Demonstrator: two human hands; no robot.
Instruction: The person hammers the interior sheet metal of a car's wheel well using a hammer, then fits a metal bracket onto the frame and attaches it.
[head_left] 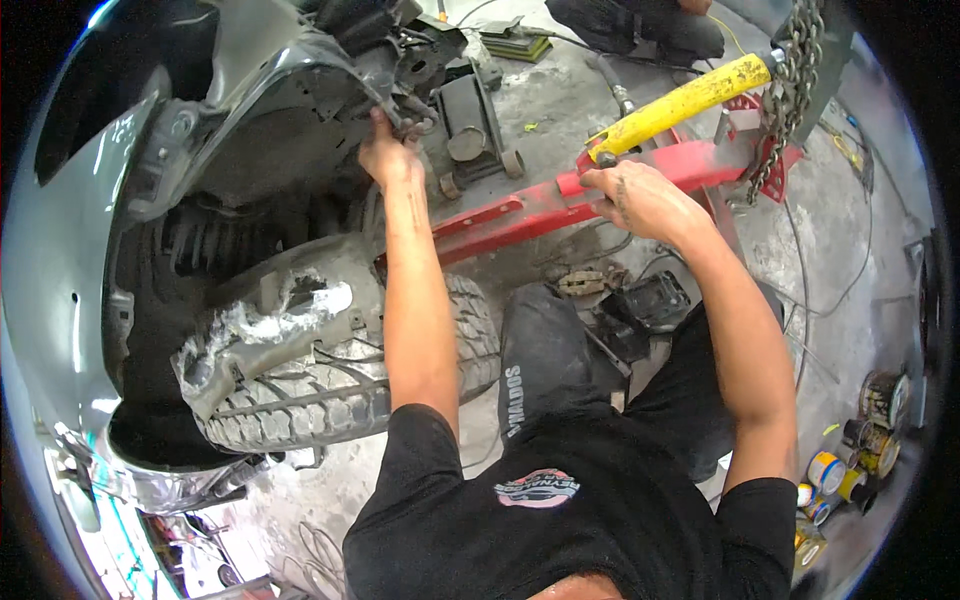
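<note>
My left hand (pixel 392 162) reaches up to the torn metal edge (pixel 405 115) at the front of the car's wheel arch. Its fingers are partly hidden there, curled against the metal. My right hand (pixel 645 200) is closed beside the red steel beam (pixel 500 215), just below the lower end of a yellow hydraulic cylinder (pixel 690 105). A small dark rounded end (pixel 606 159) shows at its fingertips; the rest of what it grips is hidden. Under my left forearm lies a tire (pixel 320 390) with a damaged plastic wheel-arch liner (pixel 270 335) over it.
The grey-green car fender (pixel 60 260) curves along the left. A heavy chain (pixel 795 80) hangs by the cylinder's upper end. A black wheeled piece (pixel 470 130) sits beyond the beam. Several cans (pixel 825 472) stand at lower right. Another person (pixel 640 30) is at the top.
</note>
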